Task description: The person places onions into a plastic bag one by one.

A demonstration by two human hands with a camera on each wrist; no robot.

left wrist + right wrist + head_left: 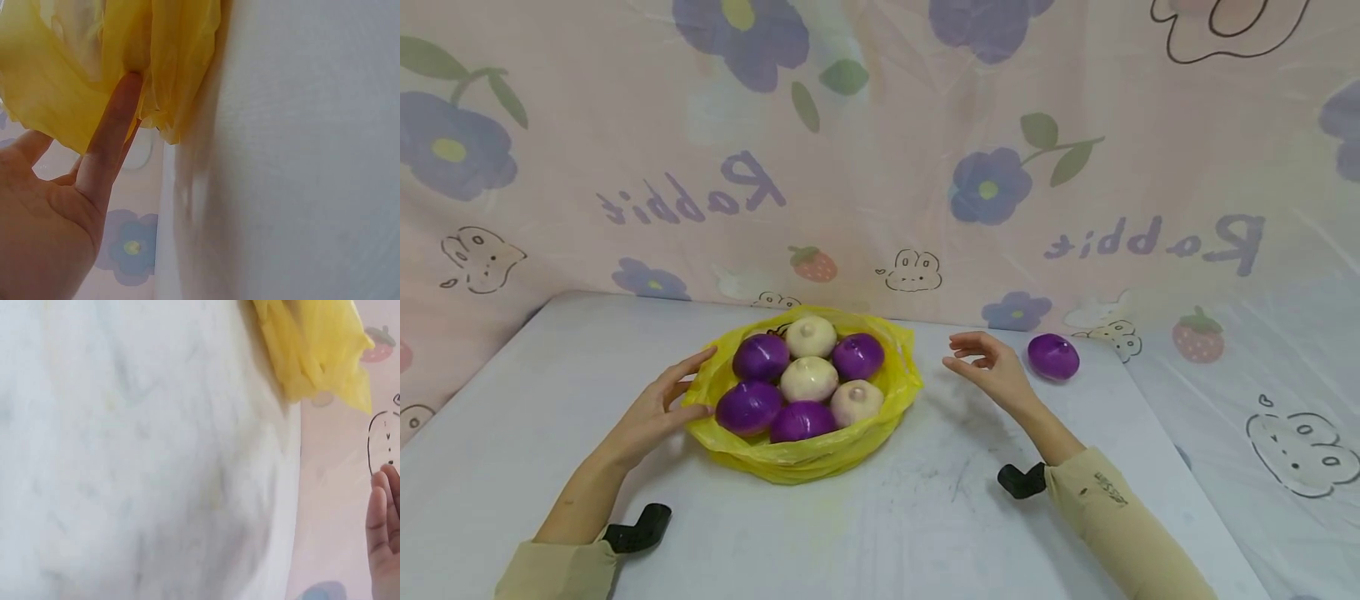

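A yellow plastic bag (820, 454) stands with its top spread wide on the table. Inside lie several glossy purple onion-shaped pieces (749, 408) and 3 whitish ones (808, 379). My left hand (651, 412) is at the bag's left side, thumb and fingers spread apart. In the left wrist view, a fingertip (130, 81) touches the yellow plastic. To the right of the bag, my right hand (992, 375) is raised over the table, fingers loosely bent, holding nothing. One more purple onion-shaped piece (1053, 357) lies on the table just beyond that hand.
The white table (895, 533) has faint grey smudges in front of the right hand. A printed cloth (865, 167) with flowers and rabbits hangs along the back and drapes down at the right edge. Black curved pieces (1022, 481) stick out at both sleeve cuffs.
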